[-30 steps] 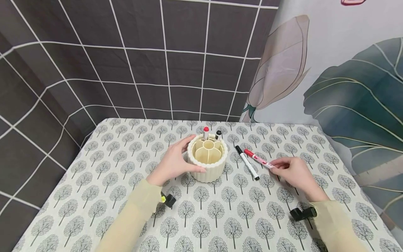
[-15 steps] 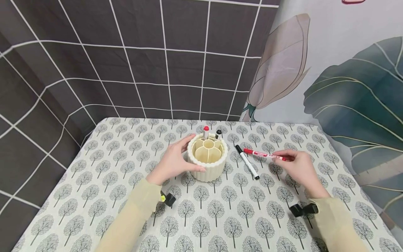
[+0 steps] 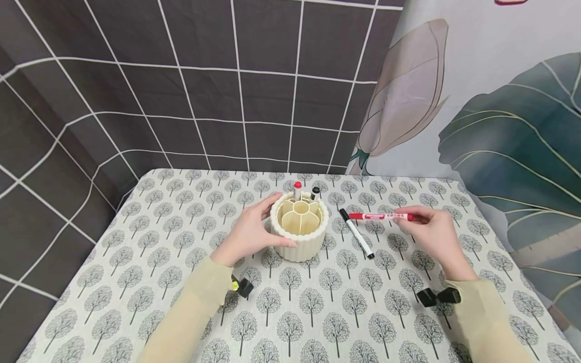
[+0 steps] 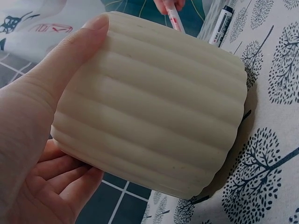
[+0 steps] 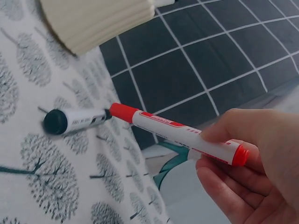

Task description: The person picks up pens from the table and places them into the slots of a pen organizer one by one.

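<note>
A cream ribbed pen holder (image 3: 299, 229) with divided compartments stands mid-table; my left hand (image 3: 248, 233) grips its left side, thumb and fingers wrapped round the wall (image 4: 154, 107). A red-capped marker (image 3: 297, 190) and a black-capped one (image 3: 314, 192) stand in its far compartments. My right hand (image 3: 431, 233) pinches a red marker (image 3: 381, 217) near its tail, held level above the table, cap pointing left toward the holder (image 5: 180, 134). A black-capped white marker (image 3: 357, 234) lies on the cloth between the holder and my right hand (image 5: 74, 120).
The table wears a tree-print cloth (image 3: 317, 302). A dark grid-pattern backdrop (image 3: 204, 85) rises behind and to the left, a leaf-print curtain (image 3: 490, 111) on the right. Black wrist-camera mounts show at both sleeves (image 3: 240, 286) (image 3: 438, 296).
My right hand picked the red marker off the cloth, raised it and turned it level, moving slightly away. The left hand and the holder stayed put.
</note>
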The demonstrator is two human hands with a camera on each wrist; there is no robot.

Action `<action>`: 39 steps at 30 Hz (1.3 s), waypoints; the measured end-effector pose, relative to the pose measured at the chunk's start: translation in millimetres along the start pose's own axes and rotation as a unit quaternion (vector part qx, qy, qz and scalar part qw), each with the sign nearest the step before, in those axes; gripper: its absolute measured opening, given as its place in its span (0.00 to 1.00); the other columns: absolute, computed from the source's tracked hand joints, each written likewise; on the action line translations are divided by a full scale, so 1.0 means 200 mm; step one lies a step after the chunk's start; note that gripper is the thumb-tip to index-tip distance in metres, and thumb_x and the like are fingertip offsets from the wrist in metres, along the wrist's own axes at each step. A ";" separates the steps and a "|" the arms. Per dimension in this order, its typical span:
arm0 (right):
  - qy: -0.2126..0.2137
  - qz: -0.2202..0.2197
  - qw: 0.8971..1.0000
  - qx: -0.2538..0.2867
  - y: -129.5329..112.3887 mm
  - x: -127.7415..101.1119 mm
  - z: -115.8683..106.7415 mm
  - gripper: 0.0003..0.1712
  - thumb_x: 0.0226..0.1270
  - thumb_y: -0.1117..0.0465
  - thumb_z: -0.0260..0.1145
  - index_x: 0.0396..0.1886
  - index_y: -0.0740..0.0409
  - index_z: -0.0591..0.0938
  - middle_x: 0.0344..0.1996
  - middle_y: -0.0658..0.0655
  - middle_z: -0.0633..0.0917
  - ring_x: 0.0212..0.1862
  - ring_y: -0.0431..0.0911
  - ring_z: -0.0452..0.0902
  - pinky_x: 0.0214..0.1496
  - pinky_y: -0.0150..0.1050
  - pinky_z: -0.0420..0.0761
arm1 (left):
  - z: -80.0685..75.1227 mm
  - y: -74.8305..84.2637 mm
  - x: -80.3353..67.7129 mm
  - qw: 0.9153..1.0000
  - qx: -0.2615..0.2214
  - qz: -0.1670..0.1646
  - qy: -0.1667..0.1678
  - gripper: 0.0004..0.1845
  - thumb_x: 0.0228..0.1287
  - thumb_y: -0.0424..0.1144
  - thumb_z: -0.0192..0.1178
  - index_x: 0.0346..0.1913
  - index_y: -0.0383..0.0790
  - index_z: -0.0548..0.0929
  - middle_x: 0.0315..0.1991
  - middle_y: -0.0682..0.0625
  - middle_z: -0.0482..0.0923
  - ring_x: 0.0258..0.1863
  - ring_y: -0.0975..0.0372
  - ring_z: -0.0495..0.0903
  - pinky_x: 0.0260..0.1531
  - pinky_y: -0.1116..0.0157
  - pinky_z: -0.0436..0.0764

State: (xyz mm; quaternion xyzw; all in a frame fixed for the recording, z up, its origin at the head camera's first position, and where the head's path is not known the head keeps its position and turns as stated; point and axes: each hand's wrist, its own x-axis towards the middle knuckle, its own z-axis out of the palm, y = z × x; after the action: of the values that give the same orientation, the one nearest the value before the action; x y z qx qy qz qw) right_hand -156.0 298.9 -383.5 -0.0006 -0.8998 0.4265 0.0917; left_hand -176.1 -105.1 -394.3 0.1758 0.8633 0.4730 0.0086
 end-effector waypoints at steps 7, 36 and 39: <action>0.012 -0.006 0.999 0.037 -0.07 0.02 0.00 0.21 0.62 0.56 0.78 0.50 0.63 0.88 0.36 0.49 0.86 0.37 0.35 0.83 0.35 0.24 0.83 | 0.00 0.00 0.00 1.000 -0.006 -0.002 -0.003 0.69 0.26 0.63 0.85 0.77 0.44 0.65 0.74 0.48 0.65 0.67 0.51 0.72 0.67 0.55 0.71; 0.038 -0.128 0.946 0.294 -0.45 0.09 0.00 0.17 0.57 0.77 0.75 0.47 0.71 0.87 0.42 0.57 0.89 0.39 0.42 0.88 0.47 0.31 0.86 | 0.00 0.00 0.00 1.000 -0.017 0.012 -0.002 0.68 0.27 0.62 0.85 0.77 0.44 0.65 0.75 0.48 0.65 0.67 0.52 0.72 0.67 0.57 0.72; 0.031 -0.144 0.938 0.314 -0.49 0.08 0.00 0.18 0.56 0.78 0.75 0.48 0.73 0.86 0.41 0.59 0.89 0.39 0.44 0.88 0.47 0.34 0.86 | 0.00 -0.01 0.00 1.000 -0.018 0.014 -0.001 0.68 0.27 0.62 0.86 0.77 0.44 0.65 0.75 0.48 0.65 0.67 0.52 0.72 0.67 0.57 0.72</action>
State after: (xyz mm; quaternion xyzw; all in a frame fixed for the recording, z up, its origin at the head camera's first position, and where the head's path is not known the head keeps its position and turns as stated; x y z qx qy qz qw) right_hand -163.7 237.4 -305.8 0.1445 -0.7071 0.6696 0.1756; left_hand -177.0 -106.0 -395.3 0.1886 0.8522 0.4880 0.0063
